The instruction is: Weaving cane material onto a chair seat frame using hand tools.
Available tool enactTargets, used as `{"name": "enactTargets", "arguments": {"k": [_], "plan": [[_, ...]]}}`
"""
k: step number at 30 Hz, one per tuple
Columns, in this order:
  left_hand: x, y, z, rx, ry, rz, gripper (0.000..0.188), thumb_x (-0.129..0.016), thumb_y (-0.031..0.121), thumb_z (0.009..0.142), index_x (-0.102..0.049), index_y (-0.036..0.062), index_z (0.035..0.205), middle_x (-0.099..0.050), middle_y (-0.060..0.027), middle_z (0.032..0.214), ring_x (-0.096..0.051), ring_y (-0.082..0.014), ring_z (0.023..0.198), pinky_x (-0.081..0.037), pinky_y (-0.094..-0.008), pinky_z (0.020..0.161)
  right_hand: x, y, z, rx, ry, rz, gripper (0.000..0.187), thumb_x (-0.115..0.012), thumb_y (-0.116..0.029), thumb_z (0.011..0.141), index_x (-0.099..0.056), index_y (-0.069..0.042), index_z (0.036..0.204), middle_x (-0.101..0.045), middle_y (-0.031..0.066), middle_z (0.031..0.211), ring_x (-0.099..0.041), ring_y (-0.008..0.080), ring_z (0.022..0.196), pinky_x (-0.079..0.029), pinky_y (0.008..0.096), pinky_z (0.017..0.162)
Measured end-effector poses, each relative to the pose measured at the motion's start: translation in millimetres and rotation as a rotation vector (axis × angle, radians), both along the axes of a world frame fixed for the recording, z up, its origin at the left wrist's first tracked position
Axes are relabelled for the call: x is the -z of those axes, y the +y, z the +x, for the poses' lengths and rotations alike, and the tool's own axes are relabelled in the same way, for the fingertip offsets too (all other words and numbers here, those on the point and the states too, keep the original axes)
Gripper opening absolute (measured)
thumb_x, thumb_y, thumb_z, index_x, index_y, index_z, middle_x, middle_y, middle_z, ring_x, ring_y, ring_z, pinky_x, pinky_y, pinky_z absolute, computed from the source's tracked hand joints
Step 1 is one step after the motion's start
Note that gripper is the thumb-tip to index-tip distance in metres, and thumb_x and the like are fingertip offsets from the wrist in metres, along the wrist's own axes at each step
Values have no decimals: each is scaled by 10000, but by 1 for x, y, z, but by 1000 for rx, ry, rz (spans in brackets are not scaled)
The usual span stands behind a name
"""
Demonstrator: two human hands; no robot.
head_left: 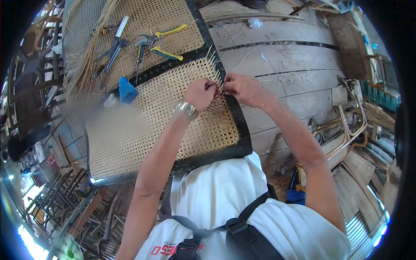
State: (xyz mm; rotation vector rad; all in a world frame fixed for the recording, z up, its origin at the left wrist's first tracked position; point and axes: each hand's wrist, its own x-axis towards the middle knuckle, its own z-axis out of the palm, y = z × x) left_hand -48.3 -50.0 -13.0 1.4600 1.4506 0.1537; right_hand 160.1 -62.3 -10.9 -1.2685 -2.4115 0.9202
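At the right edge of the woven cane panel (164, 97) before the person, beside its black frame (239, 125), the left hand (201, 94) and right hand (243, 89) pinch narrowly, their fingers hiding whatever they grip, while a blur veils the panel's left part.

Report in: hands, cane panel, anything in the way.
Left hand, right hand close together at right edge of cane panel; grip unclear. Loose ends jut just beyond. Pliers lie farther up, clear of both hands.
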Motion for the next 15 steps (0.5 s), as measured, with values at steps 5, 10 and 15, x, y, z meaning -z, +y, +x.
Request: {"name": "enactTargets", "arguments": {"k": [5,10,15], "plan": [[24,0,-6,-7,-84,4,222,-616,230,871,-723,65,973,-731,-136,888,-703,-280,824,-538,-378,768,-4,8,2,-106,-80,-68,90,-643,-130,861,-669,-70,923,-605,94,966,-632,314,866,-503,426,736],[23,3,-1,-58,-123,-11,224,-623,243,868,-726,64,954,-733,-134,894,-703,-278,818,-540,-375,766,-1,17,2,-58,-135,-204,87,-634,-118,846,-630,-61,911,-566,118,967,-610,341,897,-491,447,755],[17,8,0,-10,-52,-26,212,-644,233,846,-729,65,943,-732,-134,869,-707,-265,813,-545,-376,768,3,17,-6,-176,-294,-204,75,-594,-70,835,-565,-36,896,-555,144,954,-603,360,899,-484,464,741]]}}
